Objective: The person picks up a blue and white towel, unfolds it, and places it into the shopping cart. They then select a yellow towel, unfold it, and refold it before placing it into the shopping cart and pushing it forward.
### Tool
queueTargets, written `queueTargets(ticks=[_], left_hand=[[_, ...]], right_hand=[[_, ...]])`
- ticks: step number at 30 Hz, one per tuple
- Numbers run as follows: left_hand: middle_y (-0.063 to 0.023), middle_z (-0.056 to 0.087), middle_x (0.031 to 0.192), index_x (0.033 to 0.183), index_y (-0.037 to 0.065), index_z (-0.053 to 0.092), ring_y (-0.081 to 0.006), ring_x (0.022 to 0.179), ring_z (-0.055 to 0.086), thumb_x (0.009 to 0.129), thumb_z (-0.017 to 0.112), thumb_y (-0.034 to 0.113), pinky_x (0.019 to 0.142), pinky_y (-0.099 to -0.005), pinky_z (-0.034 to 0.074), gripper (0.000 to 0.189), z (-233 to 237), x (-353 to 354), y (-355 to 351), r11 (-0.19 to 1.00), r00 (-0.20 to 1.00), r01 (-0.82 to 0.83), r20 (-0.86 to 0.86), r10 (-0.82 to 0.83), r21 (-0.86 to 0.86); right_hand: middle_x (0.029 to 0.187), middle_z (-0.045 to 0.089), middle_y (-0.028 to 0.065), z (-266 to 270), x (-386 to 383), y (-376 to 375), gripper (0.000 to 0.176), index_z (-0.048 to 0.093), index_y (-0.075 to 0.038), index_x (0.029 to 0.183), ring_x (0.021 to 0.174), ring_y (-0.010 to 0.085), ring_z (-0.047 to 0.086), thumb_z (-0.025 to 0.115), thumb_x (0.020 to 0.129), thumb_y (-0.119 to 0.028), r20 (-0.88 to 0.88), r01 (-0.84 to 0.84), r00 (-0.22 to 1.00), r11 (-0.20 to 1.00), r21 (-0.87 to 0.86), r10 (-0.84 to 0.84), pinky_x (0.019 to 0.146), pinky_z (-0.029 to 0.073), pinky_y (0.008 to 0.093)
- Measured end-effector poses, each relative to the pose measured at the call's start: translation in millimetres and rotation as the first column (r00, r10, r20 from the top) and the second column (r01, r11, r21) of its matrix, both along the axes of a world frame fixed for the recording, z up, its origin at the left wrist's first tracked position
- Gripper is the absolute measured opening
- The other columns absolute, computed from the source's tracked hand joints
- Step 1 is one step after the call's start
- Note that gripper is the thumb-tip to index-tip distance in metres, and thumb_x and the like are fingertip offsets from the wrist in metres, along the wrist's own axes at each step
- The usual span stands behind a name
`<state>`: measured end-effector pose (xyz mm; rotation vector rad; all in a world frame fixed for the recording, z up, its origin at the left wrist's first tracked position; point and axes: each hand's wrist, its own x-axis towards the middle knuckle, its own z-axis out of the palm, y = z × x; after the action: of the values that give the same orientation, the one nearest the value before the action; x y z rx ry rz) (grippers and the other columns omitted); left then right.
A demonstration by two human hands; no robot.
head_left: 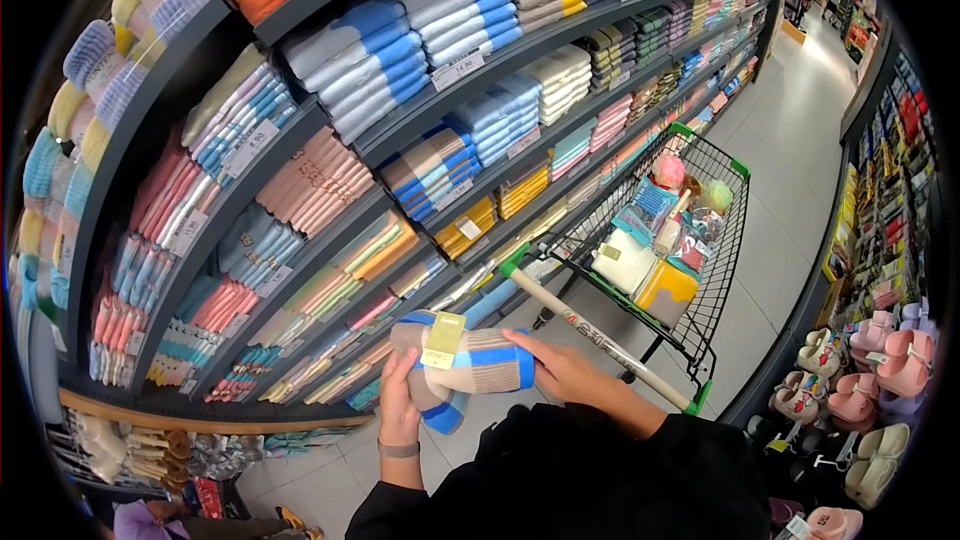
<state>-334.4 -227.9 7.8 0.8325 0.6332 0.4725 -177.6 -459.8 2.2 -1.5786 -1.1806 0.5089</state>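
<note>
Between my hands is a folded towel [482,365] in beige, blue and white, with a yellow-green paper label [442,340] on its upper left part. My left hand [400,400] grips its left end, the thumb up against the fabric and the other fingers mostly hidden. At the towel's blue right end, my right hand [565,370] pinches the edge. Just beyond my right hand runs the handle [600,340] of a shopping cart [735,240]. Matching striped towels [425,175] lie stacked on the shelf ahead.
Inside the cart lie a white item [625,262], a yellow-and-grey item [667,292] and several packages. Towel shelves with price tags [458,71] curve along the left. Sandals [855,395] hang at the right beside a tiled aisle [775,140]. Another person [150,520] is at the lower left.
</note>
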Motion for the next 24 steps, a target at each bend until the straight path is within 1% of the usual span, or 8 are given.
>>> queueTargets(ticks=[4, 7, 10, 13, 16, 19, 22, 24], left_hand=[[-0.0126, 0.063, 0.121, 0.126, 0.001, 0.054, -0.0245, 0.108, 0.062, 0.095, 0.057, 0.011, 0.094, -0.0364, 0.05, 0.034, 2, -1, -2, 0.998, 1.0, 0.018, -0.005, -0.019, -0.053], [-0.0123, 0.062, 0.121, 0.128, 0.002, 0.053, -0.025, 0.108, 0.062, 0.095, 0.057, 0.011, 0.094, -0.0368, 0.05, 0.035, 3, -2, -6, 0.995, 0.999, 0.03, -0.021, -0.033, -0.094], [-0.0109, 0.062, 0.122, 0.128, 0.002, 0.053, -0.023, 0.109, 0.062, 0.094, 0.058, 0.011, 0.095, -0.0346, 0.049, 0.036, 8, -3, -10, 0.991, 0.998, 0.062, -0.02, -0.065, -0.119], [-0.0103, 0.063, 0.122, 0.128, 0.003, 0.054, -0.022, 0.109, 0.061, 0.093, 0.059, 0.011, 0.095, -0.0335, 0.048, 0.036, 11, -4, -13, 0.985, 0.995, 0.095, -0.001, -0.096, -0.145], [-0.0103, 0.063, 0.122, 0.128, 0.003, 0.054, -0.0222, 0.11, 0.061, 0.094, 0.059, 0.012, 0.095, -0.0342, 0.048, 0.036, 6, -6, -13, 0.976, 0.995, 0.103, 0.017, -0.102, -0.19], [-0.0108, 0.062, 0.122, 0.129, 0.003, 0.053, -0.0232, 0.11, 0.061, 0.095, 0.057, 0.017, 0.096, -0.0356, 0.048, 0.037, -1, -9, -14, 0.976, 0.993, 0.114, 0.011, -0.114, -0.186], [-0.0123, 0.06, 0.126, 0.132, 0.003, 0.051, -0.0258, 0.113, 0.06, 0.097, 0.054, 0.027, 0.098, -0.0382, 0.047, 0.043, 13, -8, -23, 0.944, 0.994, 0.085, 0.088, -0.06, -0.318], [-0.0141, 0.058, 0.13, 0.135, 0.003, 0.047, -0.0285, 0.117, 0.057, 0.098, 0.05, 0.034, 0.101, -0.0412, 0.045, 0.048, 24, -8, -34, 0.932, 0.991, 0.075, 0.132, -0.029, -0.353]], right_hand=[[0.121, 0.063, 0.0176, -8, 6, 2, 0.06, 0.037, -0.014, 0.145, 0.095, 0.0386, 0.065, 0.054, 0.088, -0.003, 0.179, 0.055, 0.983, 0.997, -0.059, -0.043, 0.078, 0.055, 0.0438], [0.108, 0.066, 0.017, -25, 8, 8, 0.069, 0.031, -0.016, 0.149, 0.077, 0.0365, 0.065, 0.058, 0.086, -0.007, 0.291, 0.114, 0.952, 0.993, -0.038, -0.098, 0.061, 0.053, 0.0427], [0.1, 0.065, 0.013, -34, 9, 14, 0.062, 0.043, -0.015, 0.143, 0.07, 0.0308, 0.065, 0.063, 0.084, -0.013, 0.388, 0.208, 0.905, 0.977, -0.044, -0.175, 0.056, 0.05, 0.0392], [0.113, 0.063, 0.0112, -19, 11, 12, 0.053, 0.054, -0.016, 0.133, 0.084, 0.0287, 0.066, 0.066, 0.082, -0.019, 0.507, 0.251, 0.848, 0.96, -0.123, -0.157, 0.063, 0.052, 0.0379], [0.103, 0.061, 0.007, -3, 15, 14, 0.046, 0.064, -0.013, 0.121, 0.079, 0.0244, 0.064, 0.072, 0.077, -0.02, 0.554, 0.262, 0.766, 0.946, 0.194, -0.325, 0.063, 0.051, 0.0373], [0.112, 0.062, 0.0092, 7, 23, 22, 0.044, 0.066, -0.011, 0.118, 0.093, 0.0276, 0.065, 0.073, 0.075, -0.02, 0.563, 0.177, 0.736, 0.909, 0.377, -0.376, 0.074, 0.054, 0.0369], [0.118, 0.063, 0.0114, 23, 17, 22, 0.045, 0.065, -0.007, 0.117, 0.098, 0.0294, 0.066, 0.074, 0.075, -0.017, 0.456, 0.089, 0.851, 0.926, 0.366, -0.262, 0.081, 0.054, 0.0354], [0.116, 0.065, 0.0128, 27, 9, 22, 0.042, 0.064, -0.004, 0.117, 0.098, 0.0284, 0.066, 0.073, 0.076, -0.013, 0.213, 0.112, 0.957, 0.927, 0.357, -0.197, 0.081, 0.054, 0.034]])
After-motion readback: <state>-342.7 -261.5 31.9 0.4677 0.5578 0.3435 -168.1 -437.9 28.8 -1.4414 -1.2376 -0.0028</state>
